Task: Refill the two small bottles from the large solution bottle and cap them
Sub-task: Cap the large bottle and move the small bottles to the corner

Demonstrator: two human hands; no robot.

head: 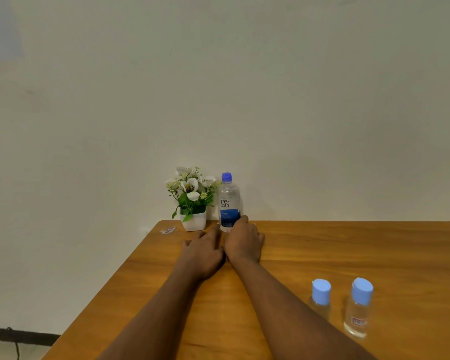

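I judge the task barely begun: all caps are on. My right hand (244, 241) touches the large solution bottle (228, 203), grip unclear. My left hand (203, 252) lies relaxed beside it. The left small bottle (321, 298) and the right small bottle (358, 307) stand nearer me, right of it.

The desk (322, 245) is smooth, faintly glossy wood grain; at twelve o'clock, the large solution bottle (228, 201) is clear, shiny plastic.

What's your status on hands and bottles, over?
Left hand open. Right hand at base of large bottle, grip unclear. Left small bottle, right small bottle capped, untouched. Flower pot close beside large bottle.
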